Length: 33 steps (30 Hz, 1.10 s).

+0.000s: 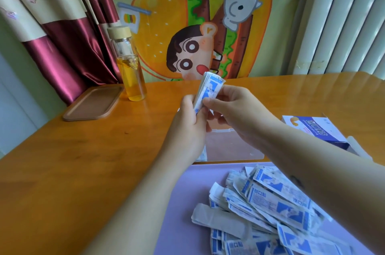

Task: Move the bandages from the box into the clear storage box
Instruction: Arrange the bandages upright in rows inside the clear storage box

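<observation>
- left grip (pixel 190 117) and right grip (pixel 235 109) pinch a bandage stack (pixel 210 88) above the clear storage box (pixel 229 146).
- loose bandage pile (pixel 270 202) lies on the purple mat (pixel 183 192), not yet stored; most of the job looks left.

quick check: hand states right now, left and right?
Left hand: grips the lower end of the bandage stack.
Right hand: pinches the same stack from the side.

Maroon curtain (pixel 62 50), cartoon wall cloth (pixel 166 5)
</observation>
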Available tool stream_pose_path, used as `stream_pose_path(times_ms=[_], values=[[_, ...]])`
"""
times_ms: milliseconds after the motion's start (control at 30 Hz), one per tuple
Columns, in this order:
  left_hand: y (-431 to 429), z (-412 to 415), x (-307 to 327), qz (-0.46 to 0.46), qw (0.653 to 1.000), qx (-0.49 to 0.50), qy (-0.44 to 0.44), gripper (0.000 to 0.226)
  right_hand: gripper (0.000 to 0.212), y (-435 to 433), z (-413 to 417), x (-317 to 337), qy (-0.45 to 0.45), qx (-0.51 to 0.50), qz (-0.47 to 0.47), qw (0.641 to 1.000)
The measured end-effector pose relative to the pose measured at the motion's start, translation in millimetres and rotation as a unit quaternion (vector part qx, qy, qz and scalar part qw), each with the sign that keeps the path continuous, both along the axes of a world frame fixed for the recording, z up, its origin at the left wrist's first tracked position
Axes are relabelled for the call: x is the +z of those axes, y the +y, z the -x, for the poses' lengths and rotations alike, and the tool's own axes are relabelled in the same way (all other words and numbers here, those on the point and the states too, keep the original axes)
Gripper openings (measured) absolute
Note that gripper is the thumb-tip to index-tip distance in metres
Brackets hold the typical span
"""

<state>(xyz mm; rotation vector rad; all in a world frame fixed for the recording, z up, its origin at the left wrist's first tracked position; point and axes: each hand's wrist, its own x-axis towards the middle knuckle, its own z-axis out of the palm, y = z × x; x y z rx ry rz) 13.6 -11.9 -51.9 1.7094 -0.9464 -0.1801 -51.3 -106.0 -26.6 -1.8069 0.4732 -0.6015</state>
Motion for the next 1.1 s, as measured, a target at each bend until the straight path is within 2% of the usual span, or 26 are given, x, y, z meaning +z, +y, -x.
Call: stream_pose_path(times_ms=[167, 267, 367, 467, 533, 633, 700, 833, 900, 1000, 1100], values=[[3.6, -12.1, -1.3, 0.004, 1.0, -0.004, -0.025, 0.038, 0.01, -6.6, -12.1, 0.1, -0.022, 0.03, -0.021, 0.999], [12.1, -23.6, 2.2, -0.049, 0.996, 0.01, -0.079, 0.041, 0.008, -24.5, -19.5, 11.7, 0.001, -0.025, 0.011, 1.0], [21.0, -38.1, -0.5, -0.17, 0.971, 0.023, -0.166, 0.026, 0.009, -42.4, -25.2, 13.3, 0.165, -0.06, 0.171, 0.97], [28.4, -44.7, -1.9, -0.281, 0.944, -0.005, -0.173, 0.022, 0.019, -47.6, -35.6, -2.3, 0.36, -0.015, 0.268, 0.893], [29.3, -44.8, -0.9, -0.303, 0.939, -0.021, -0.164, 0.02, 0.022, -49.7, -43.1, -10.8, 0.435, 0.018, 0.229, 0.871], [28.2, -44.8, -1.0, -0.305, 0.938, -0.036, -0.162, 0.015, 0.028, -56.7, -54.0, -20.4, 0.475, 0.045, 0.097, 0.873], [27.5, -45.0, -2.3, -0.306, 0.938, -0.049, -0.154, 0.015, 0.027, -62.9, -58.9, -29.8, 0.505, 0.042, 0.078, 0.858], [27.5, -46.2, -2.8, -0.296, 0.941, -0.061, -0.15, 0.015, 0.009, -64.2, -62.7, -41.6, 0.566, 0.035, 0.014, 0.824], [27.4, -46.8, -3.2, -0.296, 0.941, -0.064, -0.154, 0.015, 0.015, -62.3, -63.2, -44.4, 0.566, 0.038, -0.021, 0.823], [27.9, -48.9, -5.4, -0.295, 0.941, -0.066, -0.151, 0.016, 0.027, -58.5, -64.7, -45.0, 0.549, 0.042, -0.025, 0.834], [28.3, -49.8, -6.0, -0.29, 0.942, -0.07, -0.155, 0.015, 0.015, -50.9, -62.9, -41.3, 0.562, 0.058, 0.069, 0.822]])
